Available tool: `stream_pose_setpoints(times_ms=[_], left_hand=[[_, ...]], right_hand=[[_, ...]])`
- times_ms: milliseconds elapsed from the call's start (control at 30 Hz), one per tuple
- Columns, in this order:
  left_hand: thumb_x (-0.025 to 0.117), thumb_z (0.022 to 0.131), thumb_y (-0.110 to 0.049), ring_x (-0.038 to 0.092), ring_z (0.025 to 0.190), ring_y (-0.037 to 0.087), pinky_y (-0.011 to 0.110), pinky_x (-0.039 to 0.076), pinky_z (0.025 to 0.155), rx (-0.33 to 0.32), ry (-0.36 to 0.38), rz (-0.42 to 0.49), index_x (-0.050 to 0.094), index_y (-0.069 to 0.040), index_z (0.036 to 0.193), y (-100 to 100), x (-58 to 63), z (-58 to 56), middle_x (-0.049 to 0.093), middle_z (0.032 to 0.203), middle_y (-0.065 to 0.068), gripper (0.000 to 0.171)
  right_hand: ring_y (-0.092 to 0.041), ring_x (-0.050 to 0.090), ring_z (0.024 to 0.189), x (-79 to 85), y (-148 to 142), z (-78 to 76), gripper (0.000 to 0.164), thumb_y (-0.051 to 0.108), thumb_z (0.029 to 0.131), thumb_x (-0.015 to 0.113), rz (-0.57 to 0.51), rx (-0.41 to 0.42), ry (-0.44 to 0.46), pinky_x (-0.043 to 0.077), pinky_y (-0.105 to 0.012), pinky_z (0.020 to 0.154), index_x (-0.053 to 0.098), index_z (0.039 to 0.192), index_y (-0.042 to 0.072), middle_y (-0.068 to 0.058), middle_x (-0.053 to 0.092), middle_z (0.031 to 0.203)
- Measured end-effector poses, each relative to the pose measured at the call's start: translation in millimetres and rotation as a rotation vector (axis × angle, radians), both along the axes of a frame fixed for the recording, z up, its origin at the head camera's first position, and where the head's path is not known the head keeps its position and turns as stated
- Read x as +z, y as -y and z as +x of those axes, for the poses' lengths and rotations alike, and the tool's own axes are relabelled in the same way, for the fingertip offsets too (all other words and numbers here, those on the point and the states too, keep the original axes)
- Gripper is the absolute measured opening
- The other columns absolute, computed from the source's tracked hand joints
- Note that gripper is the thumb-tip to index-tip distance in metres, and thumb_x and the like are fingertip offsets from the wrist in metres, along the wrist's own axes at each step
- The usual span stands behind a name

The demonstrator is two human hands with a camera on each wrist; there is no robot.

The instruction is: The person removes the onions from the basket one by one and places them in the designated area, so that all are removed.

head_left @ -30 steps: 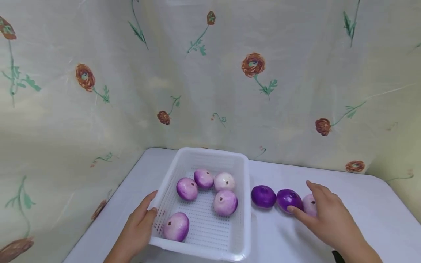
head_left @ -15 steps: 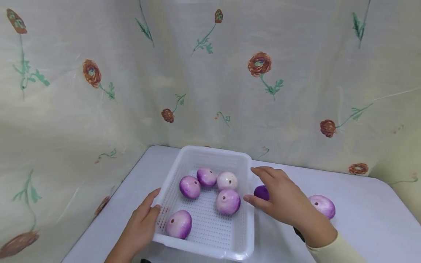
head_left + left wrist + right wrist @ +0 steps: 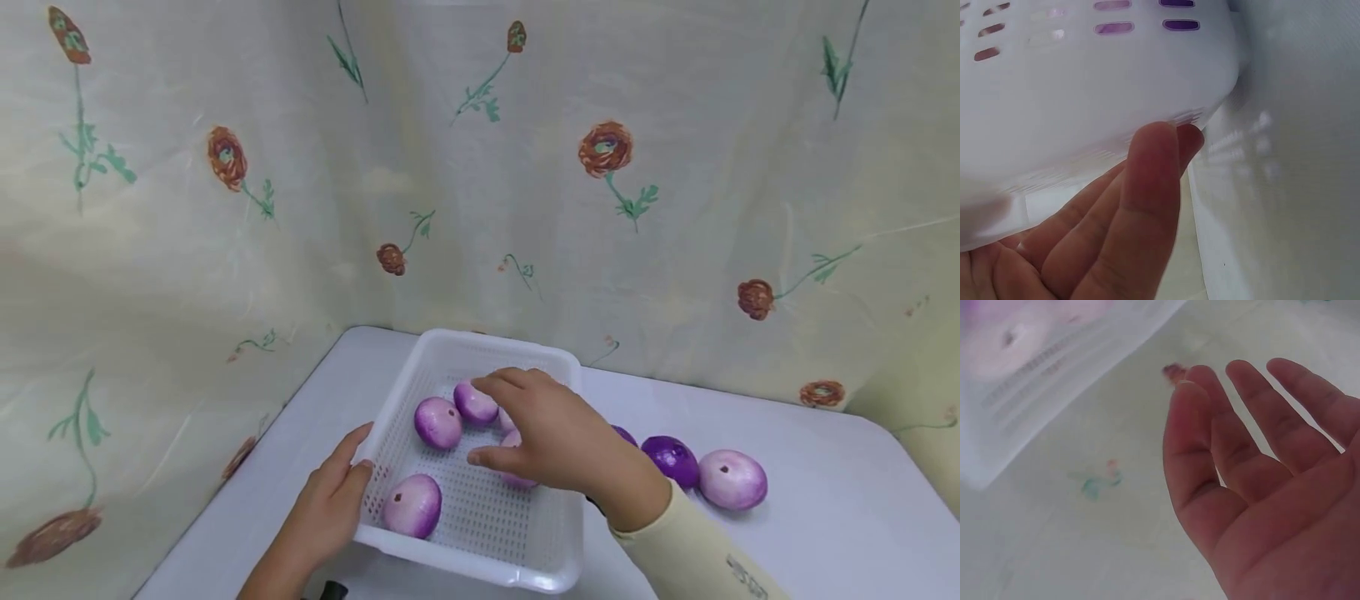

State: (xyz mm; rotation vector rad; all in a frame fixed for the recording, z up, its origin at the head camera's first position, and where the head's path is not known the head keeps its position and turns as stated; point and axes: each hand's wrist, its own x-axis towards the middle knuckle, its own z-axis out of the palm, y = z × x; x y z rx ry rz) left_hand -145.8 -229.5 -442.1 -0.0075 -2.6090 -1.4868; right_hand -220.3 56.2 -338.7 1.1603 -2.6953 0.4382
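Observation:
A white plastic basket (image 3: 480, 575) with perforated walls stands tilted slightly toward the camera. My left hand (image 3: 322, 508) holds its left side; in the left wrist view the thumb (image 3: 1150, 169) lies along the basket's lower edge and the other fingers reach beneath it. Several red onions are inside, among them one (image 3: 412, 506) near the front left corner and two (image 3: 438, 422) further back. Over the basket's right half hovers my right hand (image 3: 555, 433), fingers spread and bent slightly, nothing in them. It partly hides two onions under it.
To the basket's right, on the white table (image 3: 840, 533), a pale purple onion (image 3: 732, 480) lies beside a dark purple onion (image 3: 670, 461). Another dark onion (image 3: 624, 434) is mostly behind the right wrist. A flower-patterned curtain (image 3: 675, 208) rises behind the table.
My right hand has moved left from the onions on the table to above the basket, empty throughout. The left hand keeps its hold on the basket. The view has shifted slightly.

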Motion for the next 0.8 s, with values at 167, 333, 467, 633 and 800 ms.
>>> stream_pose_setpoints(times_ms=[167,333,467,633,800], left_hand=[[0.044,0.113,-0.018,0.067,0.116,0.028,0.060,0.052,0.093,0.007,-0.003,0.000,0.043,-0.023,0.161,2,-0.3,-0.3,0.064,0.143,0.013,0.049],[0.044,0.113,-0.020,0.068,0.108,0.025,0.056,0.053,0.089,0.009,0.008,0.009,0.043,-0.022,0.161,2,-2.1,-1.0,0.066,0.139,0.014,0.049],[0.044,0.113,-0.021,0.067,0.106,0.024,0.056,0.053,0.090,0.006,0.009,0.006,0.042,-0.021,0.162,2,-2.9,-2.2,0.067,0.137,0.015,0.049],[0.044,0.113,-0.022,0.064,0.115,0.026,0.060,0.049,0.097,0.016,0.008,-0.024,0.042,-0.020,0.162,3,-1.8,-2.1,0.066,0.139,0.013,0.049],[0.044,0.113,-0.022,0.060,0.128,0.032,0.067,0.045,0.101,0.013,0.011,-0.029,0.041,-0.021,0.162,4,-0.2,-2.1,0.061,0.147,0.015,0.050]], right_hand=[[-0.024,0.059,0.133,-2.0,36,-3.0,0.080,0.053,0.084,0.087,-0.018,0.065,0.007,0.045,-0.043,0.111,0.061,0.148,0.013,-0.003,0.063,0.144],[-0.021,0.061,0.129,-13.4,61,-9.1,0.074,0.047,0.087,0.086,-0.065,0.127,0.024,0.046,-0.040,0.110,0.062,0.146,0.010,-0.004,0.065,0.140],[-0.020,0.063,0.127,-20.5,73,-13.2,0.070,0.045,0.087,0.086,-0.061,0.155,0.036,0.047,-0.038,0.109,0.063,0.144,0.010,-0.003,0.068,0.136],[-0.015,0.062,0.126,-28.5,85,-15.9,0.067,0.042,0.087,0.087,0.008,0.176,0.077,0.047,-0.033,0.108,0.065,0.142,0.011,0.000,0.069,0.135],[-0.011,0.063,0.121,-38.7,94,-16.0,0.062,0.038,0.086,0.087,0.130,0.242,0.097,0.046,-0.028,0.105,0.068,0.139,0.012,0.002,0.071,0.130]])
